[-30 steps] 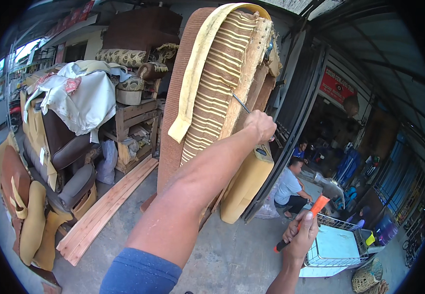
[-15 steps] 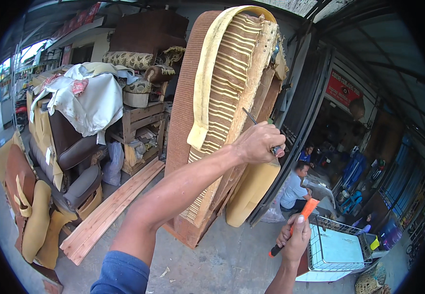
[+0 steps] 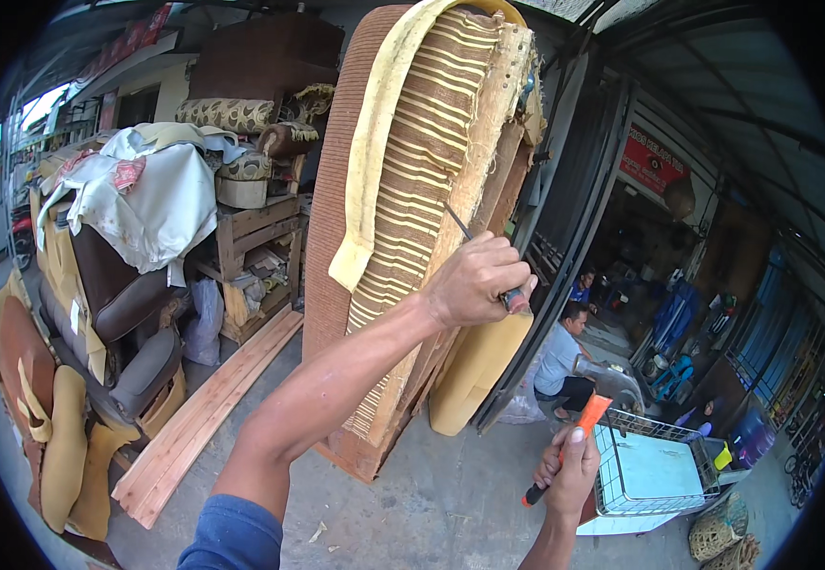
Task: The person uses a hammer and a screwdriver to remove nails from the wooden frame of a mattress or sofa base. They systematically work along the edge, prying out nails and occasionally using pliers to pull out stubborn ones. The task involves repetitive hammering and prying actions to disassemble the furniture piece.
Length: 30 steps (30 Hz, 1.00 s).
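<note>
A thin-shafted tool is gripped in the closed left hand, its tip seemingly against the upright upholstered frame just beyond. An orange-handled hammer is clasped in the right hand

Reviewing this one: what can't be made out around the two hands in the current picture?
All in the head view:
- Handle of the thin-shafted tool: mostly hidden by the left hand.
- That tool's tip: too small to tell whether it touches the striped fabric.
- Far end of the orange-handled tool: blurred against the background clutter.
- Forearm behind the right hand: cut off by the lower edge.
</note>
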Each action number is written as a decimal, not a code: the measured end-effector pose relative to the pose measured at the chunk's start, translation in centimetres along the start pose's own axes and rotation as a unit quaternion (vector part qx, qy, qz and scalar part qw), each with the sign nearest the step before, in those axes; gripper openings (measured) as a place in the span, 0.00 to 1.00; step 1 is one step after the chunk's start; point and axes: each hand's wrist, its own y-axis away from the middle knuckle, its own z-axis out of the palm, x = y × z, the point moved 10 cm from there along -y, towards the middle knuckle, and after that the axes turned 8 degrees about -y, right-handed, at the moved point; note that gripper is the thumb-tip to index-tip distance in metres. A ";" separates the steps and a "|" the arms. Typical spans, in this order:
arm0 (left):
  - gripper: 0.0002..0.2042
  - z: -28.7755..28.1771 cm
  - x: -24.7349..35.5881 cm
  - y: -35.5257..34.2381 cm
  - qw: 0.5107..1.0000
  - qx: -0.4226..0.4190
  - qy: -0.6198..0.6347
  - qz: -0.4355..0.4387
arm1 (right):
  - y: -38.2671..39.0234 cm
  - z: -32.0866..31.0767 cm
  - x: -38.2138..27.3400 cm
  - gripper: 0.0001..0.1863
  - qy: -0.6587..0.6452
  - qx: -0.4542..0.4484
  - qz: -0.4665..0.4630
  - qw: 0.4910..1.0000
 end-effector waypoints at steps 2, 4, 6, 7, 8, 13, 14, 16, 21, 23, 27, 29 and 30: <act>0.14 -0.1 0.6 -0.4 1.000 0.001 0.019 0.016 | -0.3 0.2 0.2 0.23 0.004 0.001 -0.005 1.000; 0.13 0.1 1.2 -0.4 0.999 -0.007 0.028 0.026 | -0.4 0.5 0.7 0.23 0.005 0.001 0.000 1.000; 0.12 0.2 0.7 -0.5 0.999 0.000 0.025 0.020 | -0.6 1.0 0.9 0.23 0.005 -0.004 0.004 1.000; 0.12 0.1 0.5 -0.5 1.000 -0.003 0.022 0.017 | -0.7 1.2 0.9 0.23 0.004 -0.006 0.004 1.000; 0.12 -0.1 0.3 -0.5 1.000 -0.006 0.019 0.014 | -0.7 1.2 0.9 0.23 0.007 -0.007 0.003 1.000; 0.14 -0.3 -0.8 0.4 1.000 0.006 0.014 0.002 | -1.0 1.0 1.2 0.23 0.008 0.000 0.002 1.000; 0.14 -0.3 -1.0 0.5 1.000 0.006 0.015 0.000 | -1.1 0.9 1.3 0.23 0.005 0.002 0.003 1.000; 0.14 -0.7 -0.9 0.4 1.000 0.008 0.014 -0.002 | -1.3 0.9 1.5 0.23 -0.002 0.004 0.006 1.000; 0.15 -0.9 -1.5 0.4 1.000 -0.003 0.027 -0.011 | -1.7 2.3 0.9 0.23 0.039 0.006 -0.010 0.999; 0.15 -1.1 -1.7 0.2 0.999 -0.007 0.032 -0.016 | -1.5 3.6 -0.9 0.22 0.062 0.005 -0.067 0.996; 0.16 -2.3 -2.0 -0.4 0.997 0.032 0.065 -0.026 | 0.1 6.8 -6.2 0.18 -0.004 -0.031 -0.351 0.936; 0.16 -2.4 -1.9 -0.6 0.996 0.040 0.075 -0.030 | 0.9 7.2 -6.9 0.14 -0.075 -0.033 -0.529 0.845; 0.16 -2.6 -2.3 -0.2 0.997 0.034 0.059 -0.038 | -0.6 9.8 -6.6 0.16 0.087 -0.027 -0.520 0.849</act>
